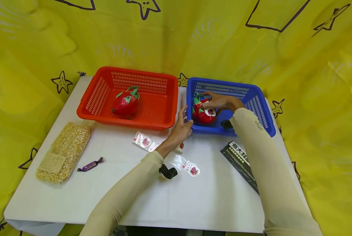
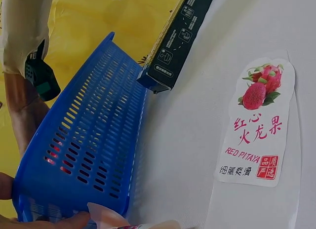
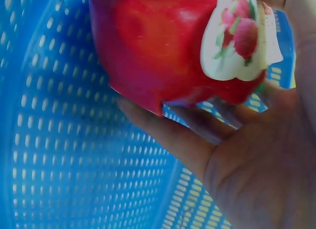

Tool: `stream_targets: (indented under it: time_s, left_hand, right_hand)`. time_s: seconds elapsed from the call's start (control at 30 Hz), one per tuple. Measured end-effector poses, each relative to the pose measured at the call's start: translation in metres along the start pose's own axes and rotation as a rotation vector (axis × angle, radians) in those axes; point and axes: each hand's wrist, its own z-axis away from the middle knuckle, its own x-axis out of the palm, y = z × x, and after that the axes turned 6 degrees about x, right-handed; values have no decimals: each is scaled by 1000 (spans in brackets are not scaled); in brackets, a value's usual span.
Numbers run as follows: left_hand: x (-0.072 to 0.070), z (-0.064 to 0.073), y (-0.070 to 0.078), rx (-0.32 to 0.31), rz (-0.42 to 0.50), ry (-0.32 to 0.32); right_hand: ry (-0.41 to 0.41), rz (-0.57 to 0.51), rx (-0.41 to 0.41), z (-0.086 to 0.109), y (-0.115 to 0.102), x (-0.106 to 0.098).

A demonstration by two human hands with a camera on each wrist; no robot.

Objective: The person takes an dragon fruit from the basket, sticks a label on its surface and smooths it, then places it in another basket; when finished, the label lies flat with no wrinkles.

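Note:
In the head view, a red dragon fruit (image 1: 203, 118) with green leaf tips and a white sticker (image 1: 210, 112) sits at the left end of the blue basket (image 1: 264, 114). My right hand (image 1: 218, 101) reaches inside and grips this fruit. The right wrist view shows fingers (image 3: 173, 140) curled under the red skin (image 3: 153, 46), the sticker facing the wrist. Outside, my left hand (image 1: 180, 129) holds the basket's near left corner, thumb at the rim. The left wrist view shows the basket's slotted wall (image 2: 94, 135) with red visible through the slots.
Left of the blue basket stands a red basket (image 1: 152, 123) holding another dragon fruit (image 1: 126, 105). Pitaya label strips (image 1: 190, 168) lie in front. A bag of corn kernels (image 1: 72, 141) and a purple-wrapped candy (image 1: 90, 165) lie left; a black-pepper sauce box (image 1: 238, 162) lies right.

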Motion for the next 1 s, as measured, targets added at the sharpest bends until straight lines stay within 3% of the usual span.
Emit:
stream_targets:
  time_s: [0.2,0.5,0.77,1.0]
  left_hand:
    - [0,0,0,13,-7,3]
    - [2,-1,5,21,-49,-5]
    - [2,-2,5,8,-32,15]
    - [3,-2,4,-15,-57,-5]
  right_hand:
    - [-21,-49,44,12,8,-5]
    - [2,-146,-8,13,18,5]
    - [30,-140,17,18,13,4]
    - [55,-150,69,22,11,-1]
